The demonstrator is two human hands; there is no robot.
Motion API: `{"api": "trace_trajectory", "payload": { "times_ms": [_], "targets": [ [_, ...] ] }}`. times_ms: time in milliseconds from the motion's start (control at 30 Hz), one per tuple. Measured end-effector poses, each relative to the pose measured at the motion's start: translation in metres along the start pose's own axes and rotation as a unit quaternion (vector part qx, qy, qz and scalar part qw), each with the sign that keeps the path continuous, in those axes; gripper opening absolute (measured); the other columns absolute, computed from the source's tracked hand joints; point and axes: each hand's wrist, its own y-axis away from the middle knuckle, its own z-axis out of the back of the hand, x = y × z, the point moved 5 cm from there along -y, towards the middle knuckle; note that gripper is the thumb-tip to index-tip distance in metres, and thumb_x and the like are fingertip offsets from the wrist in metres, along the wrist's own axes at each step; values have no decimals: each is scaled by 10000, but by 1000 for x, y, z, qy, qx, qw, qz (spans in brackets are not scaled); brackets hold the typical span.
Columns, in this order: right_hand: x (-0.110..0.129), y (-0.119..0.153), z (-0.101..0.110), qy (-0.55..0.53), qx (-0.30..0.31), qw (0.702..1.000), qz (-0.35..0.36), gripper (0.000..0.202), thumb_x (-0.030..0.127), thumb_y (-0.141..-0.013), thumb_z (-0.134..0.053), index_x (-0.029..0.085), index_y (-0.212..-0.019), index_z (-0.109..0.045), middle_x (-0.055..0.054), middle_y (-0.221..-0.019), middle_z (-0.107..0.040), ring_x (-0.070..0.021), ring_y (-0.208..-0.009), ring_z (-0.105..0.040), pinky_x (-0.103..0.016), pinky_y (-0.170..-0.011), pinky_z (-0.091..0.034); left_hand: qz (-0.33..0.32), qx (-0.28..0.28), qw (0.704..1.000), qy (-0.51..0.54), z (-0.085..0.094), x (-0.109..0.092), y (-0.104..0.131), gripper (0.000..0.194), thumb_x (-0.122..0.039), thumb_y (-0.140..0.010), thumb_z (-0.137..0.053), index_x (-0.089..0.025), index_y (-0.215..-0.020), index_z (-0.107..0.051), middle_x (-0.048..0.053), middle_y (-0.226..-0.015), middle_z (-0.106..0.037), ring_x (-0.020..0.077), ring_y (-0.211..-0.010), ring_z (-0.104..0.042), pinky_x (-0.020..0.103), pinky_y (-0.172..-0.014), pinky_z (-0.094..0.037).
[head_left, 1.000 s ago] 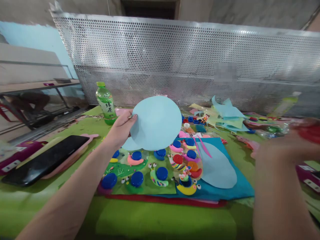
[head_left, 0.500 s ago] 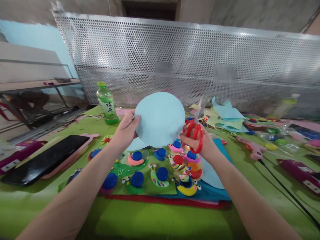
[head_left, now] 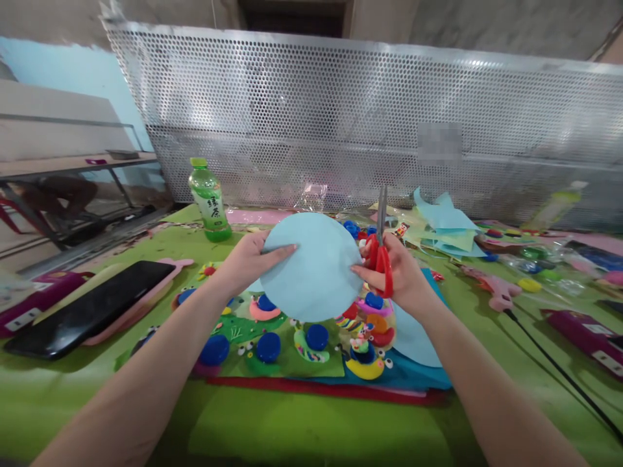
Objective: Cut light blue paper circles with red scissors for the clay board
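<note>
A round light blue paper (head_left: 311, 267) is held up above the craft pieces. Its left edge is pinched by my left hand (head_left: 248, 261), thumb on the face of the paper. My right hand (head_left: 402, 272) has its fingers through the handles of red scissors (head_left: 381, 259), blades pointing up and closed together, and its thumb touches the paper's right edge. Below lie clay snails with blue caps, among them a yellow one (head_left: 365, 368) and a green striped one (head_left: 310, 347), on green and blue sheets.
A green tea bottle (head_left: 210, 201) stands behind my left hand. A black phone (head_left: 92, 308) lies at the left. Blue paper scraps (head_left: 445, 220) and a pink glue gun (head_left: 501, 292) with a cable are at the right. A perforated metal panel (head_left: 311, 117) rises behind.
The round paper has moved down and tilted flatter. My left thumb now lies further over its face. The scissors' blades have turned more upright and my right thumb touches the paper.
</note>
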Motion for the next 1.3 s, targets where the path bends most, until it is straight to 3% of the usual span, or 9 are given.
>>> {"api": "trace_trajectory", "payload": {
  "times_ms": [167,467,567,700,833,900,1000,1100,1300],
  "targets": [
    [-7,0,-1,-50,-12,999,-8,479,330,-515,-786,223,-758,-387,41,-710,-478,-110,-595,-505,-308,-583,-496,-33,-80,996,-25,7,-7,2,376,-486,-669,-665,-188,-899,-652,40,-841,-720,195,-677,-663,247,-511,-536],
    [-10,-7,11,-90,-70,993,-17,455,324,-525,-787,234,-742,-398,54,-664,-477,-117,-639,-533,-301,-647,-523,-22,-8,991,-129,8,-5,1,429,-483,-616,-698,-163,-901,-681,58,-830,-718,241,-756,-661,301,-606,-551],
    [-9,-4,8,-130,-84,986,-61,432,301,-521,-790,225,-724,-416,63,-627,-481,-102,-621,-526,-285,-652,-528,-41,-49,981,-184,9,-9,1,380,-496,-651,-660,-168,-842,-693,48,-808,-720,229,-730,-662,282,-578,-542],
    [-10,-2,7,-176,-77,975,-108,333,401,-657,-692,218,-709,-419,44,-625,-484,-96,-556,-507,-235,-477,-496,-64,-92,978,-178,11,-12,2,333,-485,-665,-651,-180,-790,-700,35,-795,-722,209,-703,-659,266,-561,-542],
    [-8,-1,18,-109,-77,987,-87,402,385,-586,-764,230,-742,-428,48,-650,-468,-89,-496,-462,-192,-332,-380,-60,-134,981,-130,23,-9,2,327,-470,-632,-692,-176,-777,-697,40,-769,-719,210,-675,-655,264,-537,-538],
    [-8,2,20,-111,-48,988,-92,427,435,-580,-764,231,-745,-426,52,-632,-436,-91,-497,-445,-204,-347,-386,-72,-163,981,-78,29,-8,2,341,-466,-627,-702,-173,-802,-690,42,-768,-716,210,-679,-652,268,-540,-540],
    [-6,9,11,-141,58,981,-122,420,582,-682,-625,225,-728,-409,46,-604,-397,-94,-491,-410,-231,-387,-393,-90,-169,982,-5,31,-5,-1,365,-460,-629,-706,-166,-844,-678,49,-790,-714,219,-717,-653,292,-580,-556],
    [-1,15,1,-103,146,977,-119,421,616,-747,-526,215,-697,-411,35,-584,-417,-96,-486,-418,-241,-428,-380,-82,-162,983,26,28,-2,-3,389,-452,-622,-716,-163,-879,-668,59,-809,-715,234,-747,-659,319,-614,-570],
    [2,20,-5,-31,194,975,-102,408,598,-815,-436,204,-718,-474,11,-595,-491,-117,-541,-497,-256,-514,-409,-67,-161,984,35,27,1,-2,438,-474,-618,-711,-166,-924,-654,65,-796,-711,266,-808,-657,362,-681,-578]
  ]
}}
